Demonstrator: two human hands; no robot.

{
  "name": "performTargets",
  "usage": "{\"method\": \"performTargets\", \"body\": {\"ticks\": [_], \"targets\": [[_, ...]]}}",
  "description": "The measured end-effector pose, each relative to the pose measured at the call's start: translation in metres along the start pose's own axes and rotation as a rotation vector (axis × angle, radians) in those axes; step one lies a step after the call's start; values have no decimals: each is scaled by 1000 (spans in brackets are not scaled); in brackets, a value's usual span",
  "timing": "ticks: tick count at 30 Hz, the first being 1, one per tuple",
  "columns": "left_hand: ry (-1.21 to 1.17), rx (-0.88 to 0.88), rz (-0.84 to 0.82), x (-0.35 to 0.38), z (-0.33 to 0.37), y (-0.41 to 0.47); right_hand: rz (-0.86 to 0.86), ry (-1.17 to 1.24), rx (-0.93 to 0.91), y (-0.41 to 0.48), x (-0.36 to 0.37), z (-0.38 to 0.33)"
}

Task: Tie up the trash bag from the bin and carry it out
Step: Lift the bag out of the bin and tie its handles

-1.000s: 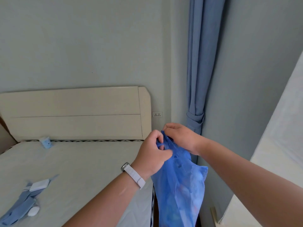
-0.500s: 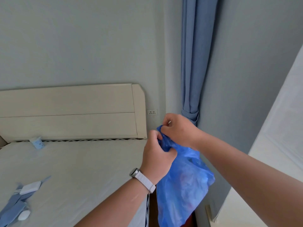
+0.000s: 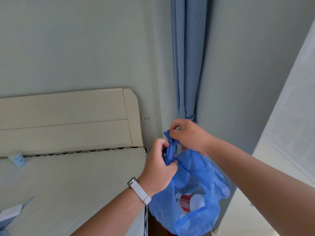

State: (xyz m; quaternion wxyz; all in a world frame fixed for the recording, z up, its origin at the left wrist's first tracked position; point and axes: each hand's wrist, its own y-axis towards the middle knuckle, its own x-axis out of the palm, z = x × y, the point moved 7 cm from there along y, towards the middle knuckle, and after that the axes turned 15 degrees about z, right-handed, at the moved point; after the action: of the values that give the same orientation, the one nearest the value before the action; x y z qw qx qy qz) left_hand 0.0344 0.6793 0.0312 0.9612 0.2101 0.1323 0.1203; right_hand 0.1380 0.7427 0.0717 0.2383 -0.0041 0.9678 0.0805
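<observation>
A blue plastic trash bag [image 3: 194,178] hangs in the air beside the bed, between both hands. Its mouth gapes, and a bottle with a red label [image 3: 189,201] shows inside. My left hand [image 3: 158,169], with a white watch strap on the wrist, grips one twisted strip of the bag's top. My right hand [image 3: 187,133] pinches the other twisted strip a little higher and to the right. The two strips cross between the hands. No bin is in view.
A bed [image 3: 68,181] with a cream headboard [image 3: 68,120] fills the left. A wall socket [image 3: 147,118] sits beside the headboard. A tied blue curtain [image 3: 185,65] hangs in the corner. A white surface [image 3: 272,167] lies at the right. Small items lie at the bed's left edge.
The hands have drawn slightly apart, the right one rising, stretching the bag's twisted top strips. The bag's mouth now gapes, showing the bottle. The view has tilted up.
</observation>
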Motion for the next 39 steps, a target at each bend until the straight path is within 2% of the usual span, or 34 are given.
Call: {"method": "performTargets", "body": {"ticks": [7,12,16,19,26,30,37,39], "targets": [[230,332,29,3,13,19,-130,202,230,11,0,29],[329,528,45,13,22,25,-311,86,274,6,13,44],[439,617,37,15,14,26,-409,35,308,7,17,59],[445,513,-8,15,3,33,-499,-17,295,7,20,67],[310,371,-394,26,-7,28,-731,-87,251,-8,29,74],[296,339,-445,24,-10,27,-789,-72,239,-15,31,80],[296,117,-444,21,-23,22,-689,125,317,-11,22,93],[293,19,-423,21,-27,21,-507,151,287,-2,12,92]]}}
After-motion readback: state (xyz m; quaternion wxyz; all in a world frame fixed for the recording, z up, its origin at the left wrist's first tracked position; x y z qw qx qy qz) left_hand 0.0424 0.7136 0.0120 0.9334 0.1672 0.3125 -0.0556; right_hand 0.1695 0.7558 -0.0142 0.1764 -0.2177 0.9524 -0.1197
